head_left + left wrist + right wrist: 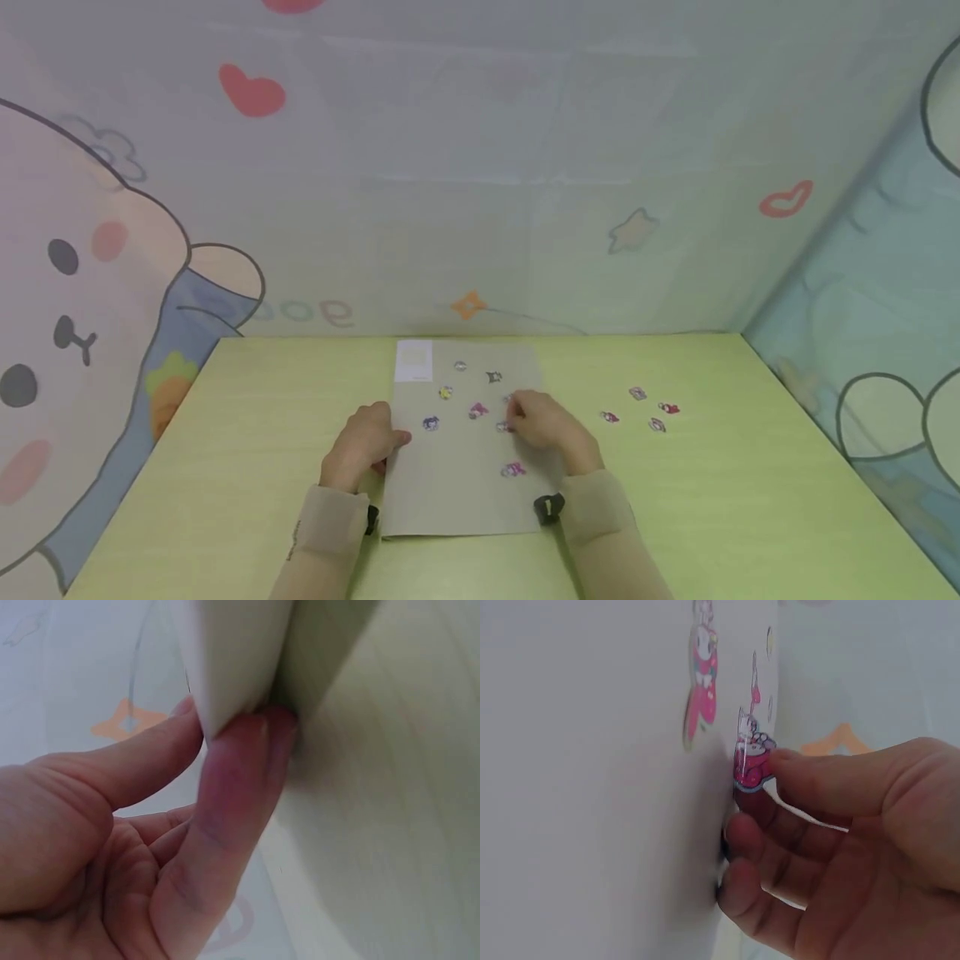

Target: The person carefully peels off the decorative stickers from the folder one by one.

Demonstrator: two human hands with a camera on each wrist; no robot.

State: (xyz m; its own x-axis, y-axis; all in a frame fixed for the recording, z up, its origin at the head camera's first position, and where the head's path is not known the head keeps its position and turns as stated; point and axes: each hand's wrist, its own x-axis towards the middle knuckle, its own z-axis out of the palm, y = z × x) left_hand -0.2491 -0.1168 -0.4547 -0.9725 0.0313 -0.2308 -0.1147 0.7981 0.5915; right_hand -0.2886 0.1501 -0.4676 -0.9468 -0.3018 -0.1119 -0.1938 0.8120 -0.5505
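We see right hand point(551, 427) pinching pink sticker point(750, 761) against grey sheet point(465, 492) mid-table — left hand point(363, 443) pinches sheet's left edge, hands apart. Loose stickers point(648, 408) lie right.

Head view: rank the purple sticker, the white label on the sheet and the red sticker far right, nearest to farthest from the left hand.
From the left hand:
1. Purple sticker, on the grey sheet, just right of the fingers.
2. White label, at the sheet's far left corner.
3. Red sticker, on the table, far right.
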